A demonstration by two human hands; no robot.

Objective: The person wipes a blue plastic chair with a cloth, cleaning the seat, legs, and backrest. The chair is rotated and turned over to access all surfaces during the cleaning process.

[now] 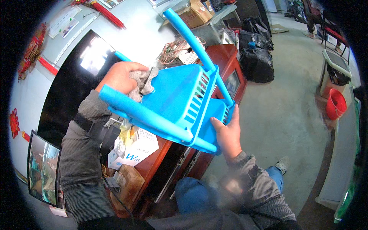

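Observation:
A blue plastic rack (172,92) with tiered baskets and tubular legs is held tilted in front of me, above the edge of a red-brown wooden cabinet. My left hand (123,76) grips a crumpled grey cloth (142,82) against the solid face of one basket, between two of the legs. My right hand (228,130) holds the rack's other end, thumb on the lower basket and fingers around its slotted rim, partly hidden behind it.
The wooden cabinet (152,155) carries a white box (139,146), a brown carton (126,184) and tangled cables (175,51). A large black screen (72,83) stands behind. Black plastic bags (256,64) lie on the floor, with a red bucket (335,104) at the right.

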